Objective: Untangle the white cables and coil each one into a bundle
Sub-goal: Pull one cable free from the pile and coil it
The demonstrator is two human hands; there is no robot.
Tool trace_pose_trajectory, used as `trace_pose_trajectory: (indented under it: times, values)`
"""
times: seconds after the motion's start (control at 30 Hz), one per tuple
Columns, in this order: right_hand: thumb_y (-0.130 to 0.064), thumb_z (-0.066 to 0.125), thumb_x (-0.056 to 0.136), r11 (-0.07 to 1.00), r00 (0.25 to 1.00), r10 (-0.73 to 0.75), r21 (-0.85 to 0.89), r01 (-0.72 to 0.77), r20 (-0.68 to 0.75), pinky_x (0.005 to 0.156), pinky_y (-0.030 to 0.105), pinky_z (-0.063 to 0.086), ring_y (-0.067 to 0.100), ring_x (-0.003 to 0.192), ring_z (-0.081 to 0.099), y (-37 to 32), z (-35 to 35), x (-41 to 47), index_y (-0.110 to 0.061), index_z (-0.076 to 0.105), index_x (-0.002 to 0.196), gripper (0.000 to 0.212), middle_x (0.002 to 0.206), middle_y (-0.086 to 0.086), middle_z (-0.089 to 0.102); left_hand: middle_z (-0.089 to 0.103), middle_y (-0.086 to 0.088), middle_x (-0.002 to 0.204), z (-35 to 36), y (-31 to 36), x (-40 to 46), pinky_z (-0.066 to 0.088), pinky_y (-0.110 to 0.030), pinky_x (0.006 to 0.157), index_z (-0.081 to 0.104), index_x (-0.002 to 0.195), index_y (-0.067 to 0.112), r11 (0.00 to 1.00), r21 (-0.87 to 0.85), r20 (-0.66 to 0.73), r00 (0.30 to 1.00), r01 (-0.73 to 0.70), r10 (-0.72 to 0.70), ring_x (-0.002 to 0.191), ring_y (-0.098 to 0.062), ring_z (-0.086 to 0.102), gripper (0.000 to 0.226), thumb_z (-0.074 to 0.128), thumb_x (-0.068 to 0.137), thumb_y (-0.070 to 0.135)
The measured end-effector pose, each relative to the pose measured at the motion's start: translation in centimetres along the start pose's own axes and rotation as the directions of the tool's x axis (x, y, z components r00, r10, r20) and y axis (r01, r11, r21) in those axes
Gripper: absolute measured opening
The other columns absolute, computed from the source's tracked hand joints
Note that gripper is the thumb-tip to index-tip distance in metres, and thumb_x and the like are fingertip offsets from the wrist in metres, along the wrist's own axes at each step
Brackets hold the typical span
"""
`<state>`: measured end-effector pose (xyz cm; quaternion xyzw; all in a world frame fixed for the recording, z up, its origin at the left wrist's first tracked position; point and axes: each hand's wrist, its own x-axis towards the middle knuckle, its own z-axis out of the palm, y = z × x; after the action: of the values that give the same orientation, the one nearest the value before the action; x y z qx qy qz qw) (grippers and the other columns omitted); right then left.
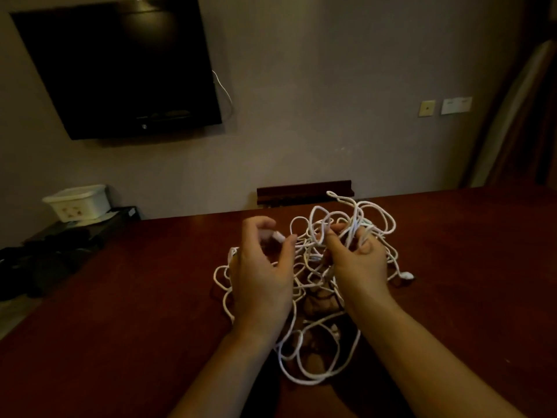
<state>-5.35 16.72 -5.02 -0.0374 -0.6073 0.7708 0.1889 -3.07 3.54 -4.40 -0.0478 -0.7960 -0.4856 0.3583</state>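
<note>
- White cables (313,297) lie in one loose tangle on the dark red desk (135,312), toward its far side, loops spilling back toward me between my forearms.
- Off to my left, a white lidded tub (80,203) sits on a low dark stand (75,233); I can't see what's in it.
- From my view the desk's far edge runs just behind the tangle, with a dark wooden rack (304,191) against the wall there. Bare desk stretches wide to both sides of the pile.
- One white plug (407,276) lies on the desk at the right fringe of the tangle.
- My left hand (265,267) hovers over the pile's left side, its grip curled, fingertips pinching what looks like a white connector end (277,235), though it is blurred.
- My right hand (358,260) is raised in the tangle's upper right, its grip closed around several strands that loop up over the fingers (334,229).
- A dark wall-mounted TV (120,70) hangs upper left.
</note>
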Motion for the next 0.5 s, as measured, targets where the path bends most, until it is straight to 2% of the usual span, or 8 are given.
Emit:
trace_pose_trajectory:
  times: [0.1,0.13,0.2,0.23,0.27,0.37,0.43,0.5]
  values:
    - [-0.028,0.074,0.096,0.988,0.993,-0.111,-0.116,0.107,-0.027,0.066,0.036,0.064,0.016,0.074,0.075,0.0,-0.2,-0.2,-0.022,0.071,0.095,0.007,0.081,-0.003,0.076,0.074,0.004,0.097,0.2,0.9,-0.2,0.059,-0.024,0.073,0.062,0.115,0.024,0.915,-0.391,0.158,0.986,0.104,-0.045,0.088,-0.010,0.073,0.011,0.059,0.106,0.030]
    - [-0.029,0.074,0.096,0.973,0.986,-0.167,-0.167,0.161,-0.022,0.068,0.040,0.065,0.015,0.073,0.074,0.0,-0.3,-0.2,-0.021,0.070,0.095,0.008,0.081,-0.001,0.075,0.074,0.001,0.097,0.3,1.0,-0.2,0.062,-0.030,0.073,0.064,0.113,0.021,0.890,-0.440,0.189,0.981,0.124,-0.043,0.087,-0.014,0.074,0.018,0.055,0.106,0.034]
    - [-0.031,0.073,0.096,0.919,0.958,-0.284,-0.278,0.280,0.024,0.070,0.044,0.064,0.014,0.074,0.073,-0.1,-0.3,-0.4,-0.021,0.068,0.096,0.011,0.082,0.001,0.074,0.073,0.000,0.096,0.5,1.0,-0.2,0.062,-0.030,0.071,0.065,0.111,0.020,0.902,-0.415,0.203,0.978,0.123,-0.040,0.087,-0.013,0.074,0.018,0.055,0.106,0.035]
    - [-0.031,0.072,0.097,0.905,0.949,-0.312,-0.286,0.313,0.053,0.071,0.044,0.063,0.014,0.075,0.072,-0.3,-0.2,-0.5,-0.021,0.069,0.096,0.010,0.083,0.001,0.074,0.072,0.003,0.097,0.5,0.9,-0.1,0.060,-0.024,0.069,0.063,0.113,0.023,0.917,-0.375,0.207,0.976,0.137,-0.061,0.087,-0.008,0.073,0.009,0.059,0.106,0.028]
    - [-0.031,0.070,0.099,0.921,0.951,-0.300,-0.235,0.309,0.073,0.072,0.043,0.063,0.014,0.077,0.073,-0.5,-0.1,-0.5,-0.021,0.070,0.097,0.010,0.085,0.002,0.074,0.070,0.006,0.100,0.5,0.7,0.0,0.057,-0.018,0.067,0.060,0.117,0.027,0.929,-0.331,0.220,0.971,0.166,-0.095,0.086,-0.003,0.072,0.015,0.062,0.105,0.019]
    - [-0.027,0.063,0.103,0.999,0.993,-0.038,0.026,0.036,0.112,0.074,0.040,0.062,0.019,0.081,0.076,-1.3,0.2,-0.6,-0.021,0.075,0.094,0.016,0.084,0.004,0.078,0.066,0.014,0.114,0.7,-0.1,0.3,0.057,-0.018,0.070,0.052,0.131,0.037,0.923,-0.268,0.298,0.935,0.275,-0.192,0.093,0.001,0.071,0.045,0.062,0.102,0.004]
    - [-0.029,0.061,0.103,0.994,0.982,0.073,0.069,-0.086,0.173,0.081,0.045,0.062,0.026,0.092,0.077,-1.3,0.1,-0.3,-0.023,0.079,0.095,0.020,0.091,0.006,0.079,0.064,0.017,0.119,0.8,-0.3,0.4,0.056,-0.017,0.077,0.053,0.131,0.042,0.944,-0.181,0.336,0.919,0.276,-0.205,0.104,0.002,0.067,0.043,0.058,0.105,0.008]
    - [-0.031,0.057,0.104,0.988,0.969,0.110,0.085,-0.132,0.222,0.080,0.045,0.058,0.028,0.100,0.074,-1.3,-0.2,-0.1,-0.026,0.082,0.102,0.025,0.102,0.008,0.079,0.061,0.018,0.125,0.9,-0.6,0.4,0.055,-0.023,0.087,0.054,0.132,0.043,0.964,-0.112,0.330,0.924,0.241,-0.193,0.114,-0.002,0.063,0.040,0.057,0.106,0.012]
